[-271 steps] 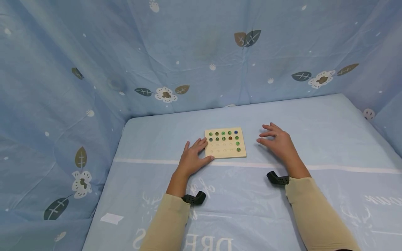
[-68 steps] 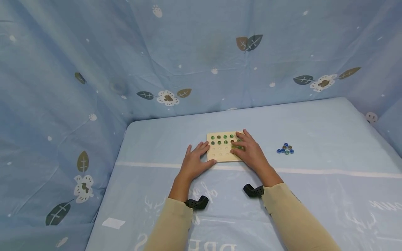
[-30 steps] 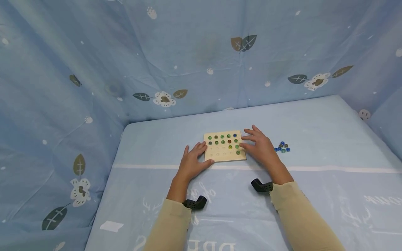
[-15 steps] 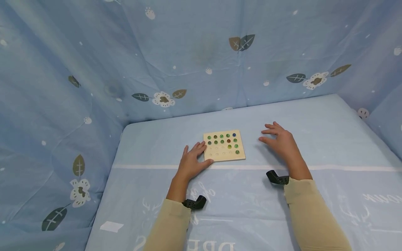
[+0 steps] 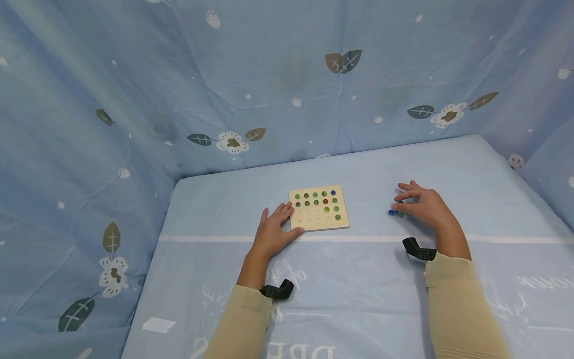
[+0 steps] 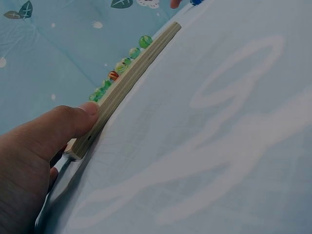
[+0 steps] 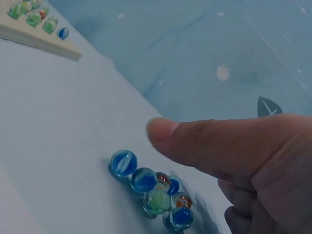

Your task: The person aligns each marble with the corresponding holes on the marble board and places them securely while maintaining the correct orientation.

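Note:
A pale wooden board [image 5: 314, 226] with rows of shallow round hollows lies flat on the bed-like surface. Green, blue, red-brown and yellow marbles [image 5: 326, 210] fill its two far rows and part of the right side. My left hand [image 5: 271, 233] rests at its near left corner, fingertips on the left edge. In the left wrist view the thumb [image 6: 80, 119] presses the board's edge. My right hand [image 5: 423, 205] hovers over loose marbles [image 7: 144, 180], mostly blue with some green and brown. Nothing shows between its thumb and fingers; the fingertips are partly hidden in the right wrist view.
Light blue printed cloth covers the table [image 5: 341, 279]. Behind and to the left hangs a patterned blue curtain [image 5: 269, 75]. A white paper piece [image 5: 159, 325] lies near the left front. Each wrist carries a black camera mount [image 5: 419, 249].
A yellow marble now sits in the board's third row. My right hand has left the board and moved right, over the loose marbles. The left hand stays at the board's corner.

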`<act>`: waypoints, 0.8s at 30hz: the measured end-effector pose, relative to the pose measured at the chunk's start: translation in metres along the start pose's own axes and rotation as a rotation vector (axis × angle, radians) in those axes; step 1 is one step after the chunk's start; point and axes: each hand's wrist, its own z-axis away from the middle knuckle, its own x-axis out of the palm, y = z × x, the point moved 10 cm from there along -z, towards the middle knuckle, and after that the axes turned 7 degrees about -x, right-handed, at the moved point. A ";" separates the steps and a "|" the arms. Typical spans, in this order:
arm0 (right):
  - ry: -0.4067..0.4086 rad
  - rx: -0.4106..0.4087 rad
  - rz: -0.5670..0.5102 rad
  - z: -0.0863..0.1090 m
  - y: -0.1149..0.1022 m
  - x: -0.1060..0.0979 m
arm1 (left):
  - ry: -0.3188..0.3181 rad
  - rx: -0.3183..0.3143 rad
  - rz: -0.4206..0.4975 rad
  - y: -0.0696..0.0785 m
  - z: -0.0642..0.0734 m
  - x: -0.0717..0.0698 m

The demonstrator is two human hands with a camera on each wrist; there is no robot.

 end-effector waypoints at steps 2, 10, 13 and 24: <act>-0.028 -0.013 -0.005 0.001 0.002 0.002 | -0.001 -0.004 0.001 0.000 0.000 0.000; -0.085 -0.039 0.000 0.001 0.007 0.011 | -0.011 -0.001 -0.007 -0.001 0.001 0.001; -0.080 -0.057 0.009 0.001 0.005 0.012 | -0.013 0.003 -0.003 -0.001 0.001 0.001; -0.079 -0.079 0.051 -0.003 0.001 0.018 | -0.007 -0.002 0.000 -0.001 0.001 0.001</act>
